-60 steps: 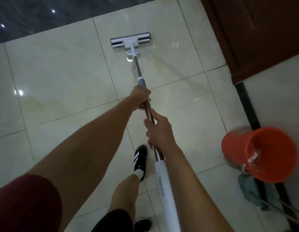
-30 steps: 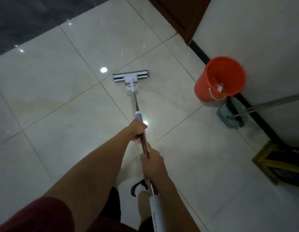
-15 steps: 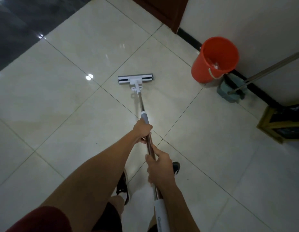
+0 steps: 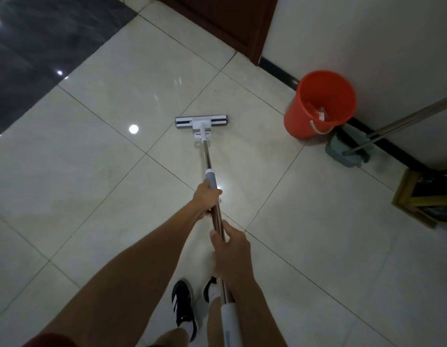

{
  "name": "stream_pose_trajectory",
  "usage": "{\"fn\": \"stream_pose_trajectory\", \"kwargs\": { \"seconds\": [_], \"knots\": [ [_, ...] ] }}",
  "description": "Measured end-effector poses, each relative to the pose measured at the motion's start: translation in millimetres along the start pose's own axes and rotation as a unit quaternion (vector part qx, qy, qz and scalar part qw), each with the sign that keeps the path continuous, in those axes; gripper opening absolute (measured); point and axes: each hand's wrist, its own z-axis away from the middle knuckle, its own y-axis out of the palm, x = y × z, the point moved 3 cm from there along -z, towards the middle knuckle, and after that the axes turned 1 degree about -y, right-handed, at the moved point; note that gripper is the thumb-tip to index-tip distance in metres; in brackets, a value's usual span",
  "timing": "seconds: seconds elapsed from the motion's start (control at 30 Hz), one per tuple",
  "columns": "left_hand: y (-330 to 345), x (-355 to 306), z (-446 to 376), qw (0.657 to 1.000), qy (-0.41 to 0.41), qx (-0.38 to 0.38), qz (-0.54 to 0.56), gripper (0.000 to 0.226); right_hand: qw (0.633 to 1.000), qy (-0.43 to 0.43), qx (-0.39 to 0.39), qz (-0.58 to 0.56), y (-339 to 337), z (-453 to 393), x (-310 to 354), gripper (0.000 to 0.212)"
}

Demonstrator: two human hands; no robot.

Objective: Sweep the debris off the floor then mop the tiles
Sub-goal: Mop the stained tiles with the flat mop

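— Metal and white plastic are seen nearest: the mop handle (image 4: 218, 221) is gripped by both hands. The right hand (image 4: 231, 254) is curled around the shaft just above the white sleeve, and the left hand (image 4: 207, 196) is wrapped around it further down, just below the grey collar.

— And where is the mop head (image 4: 201, 121) placed?

— It is laid flat on the cream tiles (image 4: 92, 171), well ahead of the feet. Beyond it, to the right, an orange bucket (image 4: 320, 103) is stood by the wall, with a broom and dustpan (image 4: 347, 151) leaned just beside it.

— How is the mop judged to handle?

— Light and stiff, probably — a thin tube with a small pivoting head. The smooth metal may be slippery when wet, so the two well-spaced grips seem correct. The sweeping appears finished; mopping is judged to be in progress.
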Motion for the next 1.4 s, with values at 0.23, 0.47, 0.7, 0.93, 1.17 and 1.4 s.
{"fn": "stream_pose_trajectory", "kwargs": {
  "seconds": [0.23, 0.47, 0.7, 0.93, 1.17, 1.4],
  "knots": [
    [1, -109, -71, 1.000, 0.008, -0.006, 0.024, 0.030, 0.998, 0.016, 0.040, -0.043, -40, -114, 62, 0.017],
    [-19, -229, -153, 0.999, 0.007, 0.001, 0.054, 0.015, 0.999, -0.014, 0.041, 0.031, -65, -239, 145, 0.020],
    [-53, -334, -217, 0.997, -0.012, -0.009, 0.077, 0.014, 0.997, -0.015, 0.070, 0.031, -77, -338, 231, 0.031],
    [-33, -380, -228, 0.990, -0.068, -0.006, 0.127, 0.027, 0.987, 0.038, 0.144, 0.055, -131, -374, 262, 0.060],
    [10, -414, -206, 0.980, -0.079, -0.037, 0.181, 0.036, 0.975, -0.008, 0.169, 0.146, -203, -395, 277, 0.046],
    [44, -428, -183, 0.966, -0.087, -0.064, 0.236, 0.036, 0.950, -0.071, 0.210, 0.219, -255, -398, 285, 0.044]
  ]
}}
